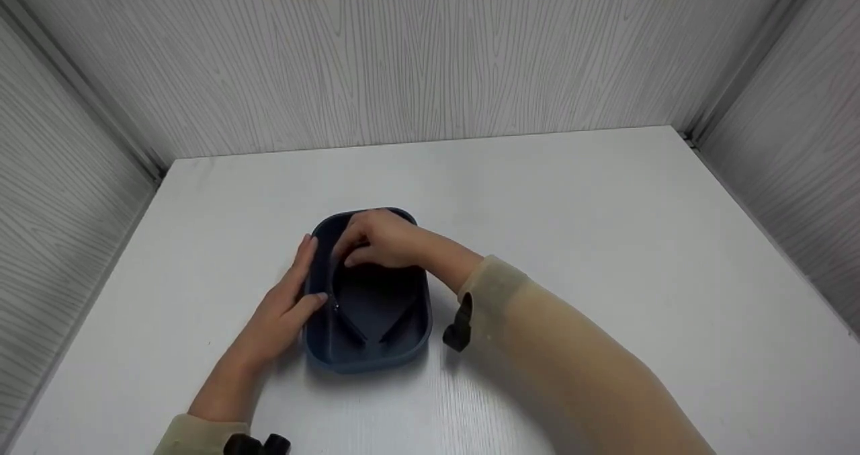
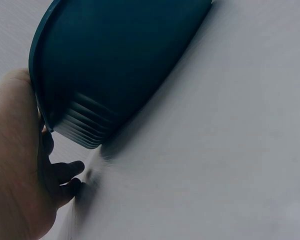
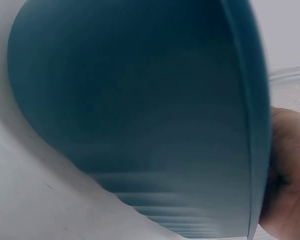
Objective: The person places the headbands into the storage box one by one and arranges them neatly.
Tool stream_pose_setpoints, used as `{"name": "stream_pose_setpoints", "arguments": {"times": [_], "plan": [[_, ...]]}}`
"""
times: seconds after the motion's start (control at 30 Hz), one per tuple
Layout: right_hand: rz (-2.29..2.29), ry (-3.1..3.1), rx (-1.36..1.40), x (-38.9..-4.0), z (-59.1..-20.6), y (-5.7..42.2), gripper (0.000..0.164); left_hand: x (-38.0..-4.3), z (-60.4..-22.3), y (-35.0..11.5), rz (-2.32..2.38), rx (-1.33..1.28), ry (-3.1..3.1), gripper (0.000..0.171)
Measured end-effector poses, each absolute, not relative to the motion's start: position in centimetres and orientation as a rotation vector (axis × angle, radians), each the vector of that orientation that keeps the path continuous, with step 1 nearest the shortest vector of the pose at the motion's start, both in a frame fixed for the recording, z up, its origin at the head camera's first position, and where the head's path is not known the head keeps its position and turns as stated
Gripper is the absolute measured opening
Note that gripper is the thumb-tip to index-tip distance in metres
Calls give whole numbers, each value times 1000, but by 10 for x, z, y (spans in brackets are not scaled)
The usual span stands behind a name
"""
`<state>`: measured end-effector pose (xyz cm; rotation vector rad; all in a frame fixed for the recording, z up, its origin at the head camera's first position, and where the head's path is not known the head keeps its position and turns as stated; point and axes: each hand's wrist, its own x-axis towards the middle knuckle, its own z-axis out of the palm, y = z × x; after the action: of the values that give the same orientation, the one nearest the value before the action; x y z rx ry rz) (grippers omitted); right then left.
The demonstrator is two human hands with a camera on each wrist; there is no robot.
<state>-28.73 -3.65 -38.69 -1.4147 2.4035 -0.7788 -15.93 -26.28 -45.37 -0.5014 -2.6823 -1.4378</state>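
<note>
A dark blue plastic box with rounded corners stands on the table, left of centre. At its left rim, my left hand grips the wall, thumb over the edge and fingers along the outside. My right hand reaches in over the far right side, thumb and fingers curled. It pinches what looks like dark glasses, whose two slim arms angle towards each other near the box's front. The left wrist view shows the left hand against the ribbed box wall. Behind the box in the right wrist view, the right hand is mostly hidden.
The white table extends on both sides of the box. Pale wood-grain panels enclose it at the back, left and right. Both sleeves carry black mounts, the right one close to the box.
</note>
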Motion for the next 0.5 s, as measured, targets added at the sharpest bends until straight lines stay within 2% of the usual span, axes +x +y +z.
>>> {"name": "stream_pose_setpoints", "arguments": {"times": [0.5], "plan": [[-833, 2419, -1384, -289, -373, -21, 32, -159, -450, -263, -1459, -483, -2698, 78]]}}
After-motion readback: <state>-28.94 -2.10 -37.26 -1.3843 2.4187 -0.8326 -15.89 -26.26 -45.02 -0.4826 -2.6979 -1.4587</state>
